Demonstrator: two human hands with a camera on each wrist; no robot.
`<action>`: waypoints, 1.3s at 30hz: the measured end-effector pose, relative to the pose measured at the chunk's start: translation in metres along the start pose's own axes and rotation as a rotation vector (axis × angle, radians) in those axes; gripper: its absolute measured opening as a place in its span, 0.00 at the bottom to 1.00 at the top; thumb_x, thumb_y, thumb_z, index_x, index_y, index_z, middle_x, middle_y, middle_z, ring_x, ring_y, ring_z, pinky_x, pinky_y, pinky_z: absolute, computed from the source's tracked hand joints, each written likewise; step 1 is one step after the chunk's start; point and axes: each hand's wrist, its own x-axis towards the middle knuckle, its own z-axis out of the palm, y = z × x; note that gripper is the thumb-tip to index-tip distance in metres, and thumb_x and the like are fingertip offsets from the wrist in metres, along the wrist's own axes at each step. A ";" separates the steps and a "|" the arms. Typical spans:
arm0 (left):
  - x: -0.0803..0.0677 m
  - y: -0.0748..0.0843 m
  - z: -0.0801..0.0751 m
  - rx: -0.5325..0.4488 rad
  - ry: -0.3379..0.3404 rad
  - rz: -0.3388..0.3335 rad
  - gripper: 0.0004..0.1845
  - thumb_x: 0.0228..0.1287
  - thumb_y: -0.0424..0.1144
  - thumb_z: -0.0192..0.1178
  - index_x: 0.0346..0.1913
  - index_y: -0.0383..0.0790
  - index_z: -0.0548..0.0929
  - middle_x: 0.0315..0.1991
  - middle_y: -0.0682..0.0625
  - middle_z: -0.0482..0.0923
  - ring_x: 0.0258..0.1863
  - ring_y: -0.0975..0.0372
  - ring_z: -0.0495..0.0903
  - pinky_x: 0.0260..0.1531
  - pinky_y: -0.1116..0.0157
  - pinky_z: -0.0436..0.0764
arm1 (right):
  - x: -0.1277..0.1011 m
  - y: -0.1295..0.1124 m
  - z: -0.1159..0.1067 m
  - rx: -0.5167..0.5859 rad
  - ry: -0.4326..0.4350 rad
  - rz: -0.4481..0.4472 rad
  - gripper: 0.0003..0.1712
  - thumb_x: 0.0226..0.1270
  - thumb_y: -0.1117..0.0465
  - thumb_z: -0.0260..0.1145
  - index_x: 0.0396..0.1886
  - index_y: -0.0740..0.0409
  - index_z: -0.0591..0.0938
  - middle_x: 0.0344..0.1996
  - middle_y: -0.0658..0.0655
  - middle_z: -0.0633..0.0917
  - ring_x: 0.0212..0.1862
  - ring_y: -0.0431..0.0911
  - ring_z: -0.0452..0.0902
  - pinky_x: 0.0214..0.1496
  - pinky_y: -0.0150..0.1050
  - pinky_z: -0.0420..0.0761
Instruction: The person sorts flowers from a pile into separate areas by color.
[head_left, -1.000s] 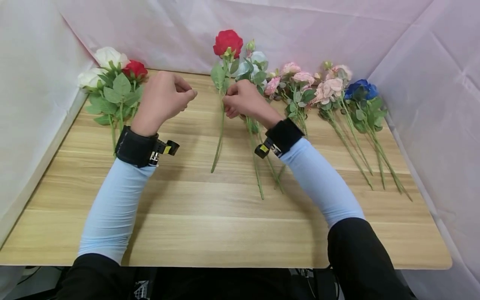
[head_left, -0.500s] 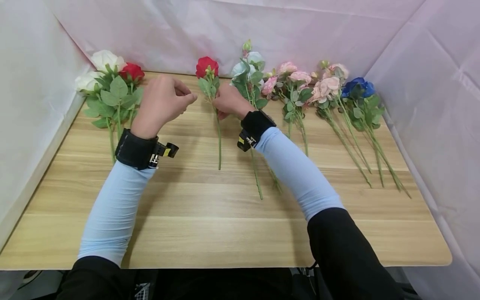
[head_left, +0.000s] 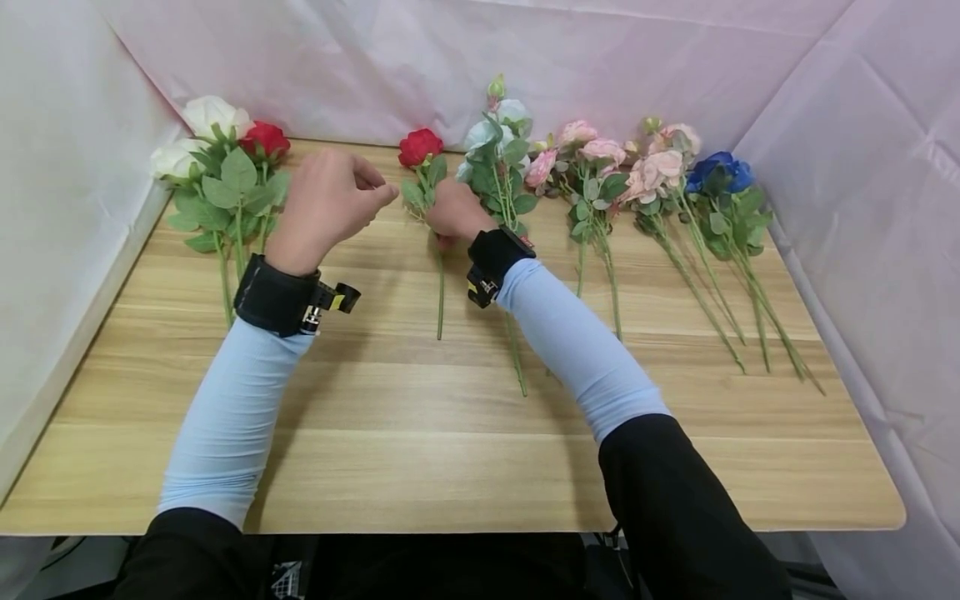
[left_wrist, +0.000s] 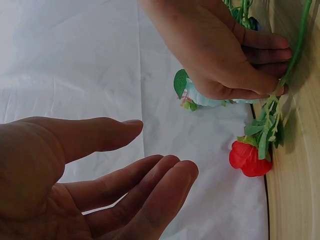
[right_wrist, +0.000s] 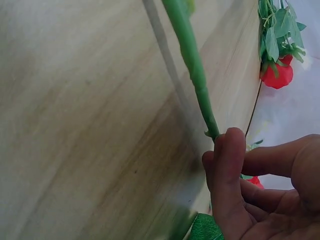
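A single red rose (head_left: pixel 421 147) lies toward the far edge of the bench (head_left: pixel 375 475), bloom pointing at 12 o'clock in the head view and its green stem (head_left: pixel 440 308) running down to about 6 o'clock. Whether the bloom touches the bench I cannot tell.

Just below the bloom, at its 5 o'clock, the right hand (head_left: pixel 453 208) pinches the stem between thumb and fingers; both wrist views show the tips meeting on it. At 8 o'clock from the bloom, apart from the flower, the left hand (head_left: pixel 330 208) hangs over the bench, thumb and fingers spread with a gap between them.

Near the bloom at 3 o'clock are pale blue flowers (head_left: pixel 512 112) with a green bud, partly behind the right hand. Farther out that way come pink flowers (head_left: pixel 602 150), then peach flowers (head_left: pixel 654 177), then a blue flower (head_left: pixel 720 173), stems all trailing toward 5 or 6 o'clock. Well away at 9 o'clock, white roses (head_left: pixel 213 117) lie beside a second red rose (head_left: pixel 264 140). Pale cloth (head_left: pixel 337 67) closes off the far side.
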 end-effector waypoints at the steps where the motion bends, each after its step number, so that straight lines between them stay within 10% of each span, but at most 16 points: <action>1: 0.000 0.001 0.000 -0.002 0.001 0.000 0.19 0.72 0.50 0.62 0.50 0.37 0.91 0.46 0.38 0.90 0.44 0.50 0.85 0.41 0.58 0.74 | 0.000 0.000 0.000 -0.004 -0.001 -0.003 0.10 0.76 0.64 0.53 0.34 0.58 0.79 0.13 0.51 0.84 0.23 0.43 0.89 0.25 0.31 0.76; 19: -0.001 0.000 0.002 -0.003 0.002 -0.007 0.21 0.73 0.51 0.62 0.49 0.35 0.91 0.46 0.37 0.89 0.43 0.48 0.85 0.39 0.58 0.74 | -0.022 0.007 -0.010 0.029 0.001 -0.081 0.06 0.72 0.68 0.52 0.39 0.56 0.76 0.20 0.54 0.87 0.25 0.47 0.90 0.34 0.38 0.88; 25: 0.001 0.002 0.006 0.030 -0.034 0.000 0.22 0.73 0.53 0.60 0.50 0.37 0.91 0.46 0.38 0.89 0.45 0.48 0.84 0.41 0.57 0.75 | -0.041 0.015 -0.020 0.108 -0.020 -0.148 0.12 0.70 0.69 0.55 0.33 0.69 0.84 0.19 0.56 0.83 0.26 0.48 0.90 0.41 0.44 0.90; 39: -0.005 0.023 0.025 0.025 -0.118 0.103 0.16 0.72 0.48 0.63 0.47 0.38 0.91 0.45 0.39 0.90 0.46 0.48 0.86 0.47 0.50 0.80 | -0.096 0.051 -0.037 0.277 0.119 -0.241 0.09 0.73 0.62 0.66 0.46 0.63 0.86 0.42 0.64 0.90 0.34 0.49 0.89 0.45 0.47 0.89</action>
